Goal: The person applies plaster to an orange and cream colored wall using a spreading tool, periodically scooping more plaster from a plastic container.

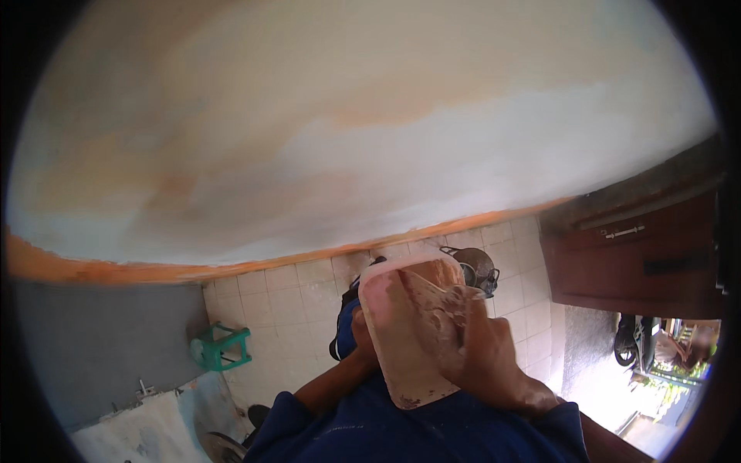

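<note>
In front of my chest is a rectangular, rounded-corner tray [397, 339] smeared with pinkish-brown paste. My left hand [361, 332] grips its left edge, partly hidden behind it. Over the right half of the tray, my right hand [488, 347] is closed around a putty knife [426, 287]; the fist hides the handle, and wet paste covers the blade and fingers. Ahead of me rises a wall [347, 147] with patchy white and tan coating, streaked orange along its lower edge.
A green plastic stool [222, 347] stands on the tiled floor [289, 309] at left. Beyond the tray sits a dark metal bucket [480, 270]. At right is a dark red door [633, 255], with a motorcycle [627, 343] farther out. Grey wall [116, 347] lies at left.
</note>
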The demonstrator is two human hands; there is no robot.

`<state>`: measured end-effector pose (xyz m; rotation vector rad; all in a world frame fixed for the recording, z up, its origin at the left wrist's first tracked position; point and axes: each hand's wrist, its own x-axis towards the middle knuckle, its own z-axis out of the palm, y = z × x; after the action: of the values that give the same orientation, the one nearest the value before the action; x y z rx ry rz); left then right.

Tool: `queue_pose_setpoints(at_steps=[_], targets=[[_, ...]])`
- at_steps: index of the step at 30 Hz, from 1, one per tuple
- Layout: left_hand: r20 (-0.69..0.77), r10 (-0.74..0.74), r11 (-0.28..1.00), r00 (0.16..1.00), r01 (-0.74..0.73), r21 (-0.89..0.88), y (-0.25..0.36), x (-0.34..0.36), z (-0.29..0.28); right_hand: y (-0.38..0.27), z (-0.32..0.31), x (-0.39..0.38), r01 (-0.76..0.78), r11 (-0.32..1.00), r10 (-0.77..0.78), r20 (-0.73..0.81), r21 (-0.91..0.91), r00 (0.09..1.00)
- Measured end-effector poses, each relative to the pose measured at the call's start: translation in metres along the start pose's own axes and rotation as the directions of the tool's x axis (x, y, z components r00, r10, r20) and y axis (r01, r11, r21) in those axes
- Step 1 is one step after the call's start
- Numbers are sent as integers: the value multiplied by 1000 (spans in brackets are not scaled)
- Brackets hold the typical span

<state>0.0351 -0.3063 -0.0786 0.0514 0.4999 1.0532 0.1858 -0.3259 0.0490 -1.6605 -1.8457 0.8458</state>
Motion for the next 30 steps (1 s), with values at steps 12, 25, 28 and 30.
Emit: queue_pose_setpoints(at_steps=[12, 25, 28, 30], targets=[[67, -3, 1000, 998, 2, 11, -7, 4, -5, -5, 5, 2, 100, 993, -98, 45, -59, 994], [158, -126, 992, 979, 127, 7, -7, -11, -15, 21, -3, -25, 95, 976, -75, -106, 196, 992], [155, -141, 990, 978, 144, -5, -7, -15, -18, 16, -3, -26, 132, 981, -116, -115, 140, 987], [154, -144, 989, 977, 148, -12, -4, -18, -20, 13, -3, -23, 134, 988, -127, -90, 73, 988]])
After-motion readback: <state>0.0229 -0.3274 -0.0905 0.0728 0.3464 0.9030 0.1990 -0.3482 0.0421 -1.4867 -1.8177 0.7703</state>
